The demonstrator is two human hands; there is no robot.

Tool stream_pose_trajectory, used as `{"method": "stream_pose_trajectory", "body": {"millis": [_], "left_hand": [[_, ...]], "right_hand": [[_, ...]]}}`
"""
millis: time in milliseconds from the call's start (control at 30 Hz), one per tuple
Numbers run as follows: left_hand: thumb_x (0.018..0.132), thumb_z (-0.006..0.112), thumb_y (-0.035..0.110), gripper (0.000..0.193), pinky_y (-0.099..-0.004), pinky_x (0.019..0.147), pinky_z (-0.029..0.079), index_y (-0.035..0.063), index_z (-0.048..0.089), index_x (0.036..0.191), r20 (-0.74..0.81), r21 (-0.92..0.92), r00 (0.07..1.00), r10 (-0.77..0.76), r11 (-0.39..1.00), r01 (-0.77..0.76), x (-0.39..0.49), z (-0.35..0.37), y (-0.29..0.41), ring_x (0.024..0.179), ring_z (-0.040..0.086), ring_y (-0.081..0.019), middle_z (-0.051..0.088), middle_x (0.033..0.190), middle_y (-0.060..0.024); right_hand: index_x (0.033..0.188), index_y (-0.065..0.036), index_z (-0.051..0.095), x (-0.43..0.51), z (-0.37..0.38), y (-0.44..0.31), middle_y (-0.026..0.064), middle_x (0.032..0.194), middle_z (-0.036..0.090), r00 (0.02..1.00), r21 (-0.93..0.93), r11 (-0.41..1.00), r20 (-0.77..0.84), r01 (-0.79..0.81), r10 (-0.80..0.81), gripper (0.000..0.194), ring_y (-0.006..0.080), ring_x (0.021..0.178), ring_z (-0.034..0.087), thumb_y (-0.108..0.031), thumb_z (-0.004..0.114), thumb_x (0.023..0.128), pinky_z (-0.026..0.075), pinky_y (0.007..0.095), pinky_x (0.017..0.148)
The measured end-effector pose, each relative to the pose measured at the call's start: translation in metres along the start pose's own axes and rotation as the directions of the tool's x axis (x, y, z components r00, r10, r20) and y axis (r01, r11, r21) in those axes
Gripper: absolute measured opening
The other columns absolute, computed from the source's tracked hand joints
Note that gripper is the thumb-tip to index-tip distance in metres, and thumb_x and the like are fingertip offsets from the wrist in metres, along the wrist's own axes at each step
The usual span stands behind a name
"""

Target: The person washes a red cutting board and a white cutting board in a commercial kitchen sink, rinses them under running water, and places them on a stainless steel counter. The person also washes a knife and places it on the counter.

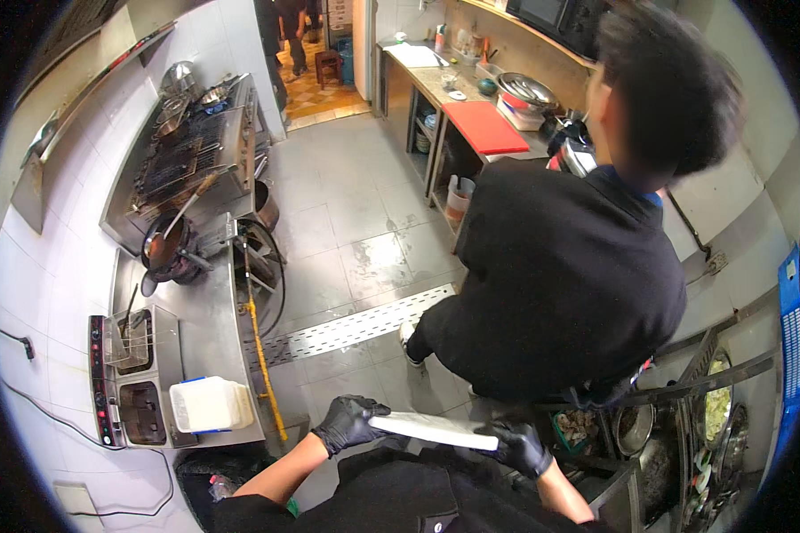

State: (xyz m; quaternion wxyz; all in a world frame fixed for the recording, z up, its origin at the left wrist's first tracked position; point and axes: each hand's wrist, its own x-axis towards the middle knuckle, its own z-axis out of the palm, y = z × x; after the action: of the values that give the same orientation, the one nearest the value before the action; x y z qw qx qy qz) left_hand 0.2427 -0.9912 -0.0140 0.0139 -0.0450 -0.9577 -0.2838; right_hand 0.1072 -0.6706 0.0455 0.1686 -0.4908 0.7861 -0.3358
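Note:
My left hand, in a black glove, grips the left end of a flat white plate-like object. The right end of that object is in my right hand, also in a black glove. It is held level in front of my body and seen nearly edge-on, so its upper face is mostly hidden and its exact kind cannot be told. Left of my left hand, a white plastic container with blue edges stands on the steel counter, beside a double electric deep fryer.
A co-worker in black stands close ahead, right, back turned. A wok with a ladle sits on the left burner. A drain grate crosses the floor. A black bin stands lower left; a rack with food bowls is at right.

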Motion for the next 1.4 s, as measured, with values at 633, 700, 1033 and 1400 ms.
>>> {"method": "stream_pose_trajectory", "body": {"millis": [633,700,1033,1400], "left_hand": [[0.068,0.061,0.038,0.031,-0.0453,0.06,0.049,0.0094,0.066,0.079,0.31,0.276,0.763,-0.567,0.822,0.498,-0.076,0.071,-0.143,0.061,0.061,-0.0347,0.063,0.068,-0.0163],[0.065,0.063,0.04,0.043,-0.0449,0.068,0.049,0.006,0.064,0.092,0.311,0.273,0.612,-0.727,0.685,0.675,-0.091,0.113,-0.167,0.074,0.062,-0.037,0.064,0.081,-0.0198],[0.071,0.059,0.05,0.052,-0.0429,0.074,0.048,0.0035,0.065,0.092,0.22,0.147,0.366,-0.904,0.402,0.904,0.052,0.115,-0.24,0.087,0.06,-0.0363,0.061,0.091,-0.0229],[0.07,0.056,0.058,0.065,-0.0427,0.082,0.046,0.0021,0.061,0.104,0.24,0.03,0.128,-0.962,0.139,0.99,0.168,0.085,-0.322,0.098,0.056,-0.0375,0.058,0.103,-0.0248]], "right_hand": [[0.116,-0.011,0.055,0.208,0.078,0.078,0.0138,0.102,0.062,0.964,-0.106,0.994,0.262,-0.022,0.05,0.044,0.0327,0.09,0.06,-0.039,0.056,0.082,0.045,0.0424,0.081],[0.115,-0.011,0.055,0.188,0.067,0.139,0.0138,0.102,0.062,0.966,-0.129,0.991,0.258,0.046,-0.012,0.043,0.0338,0.09,0.06,-0.04,0.052,0.083,0.045,0.0424,0.082],[0.113,-0.011,0.059,0.233,0.004,0.289,0.0162,0.109,0.06,0.695,-0.383,0.836,0.471,-0.393,0.543,0.052,0.0335,0.102,0.057,-0.051,0.049,0.081,0.044,0.0424,0.089],[0.108,-0.01,0.061,0.359,0.0,0.463,0.0159,0.109,0.06,0.748,-0.265,0.826,0.351,-0.497,0.563,0.046,0.0342,0.101,0.056,-0.046,0.046,0.084,0.045,0.0401,0.087]]}}
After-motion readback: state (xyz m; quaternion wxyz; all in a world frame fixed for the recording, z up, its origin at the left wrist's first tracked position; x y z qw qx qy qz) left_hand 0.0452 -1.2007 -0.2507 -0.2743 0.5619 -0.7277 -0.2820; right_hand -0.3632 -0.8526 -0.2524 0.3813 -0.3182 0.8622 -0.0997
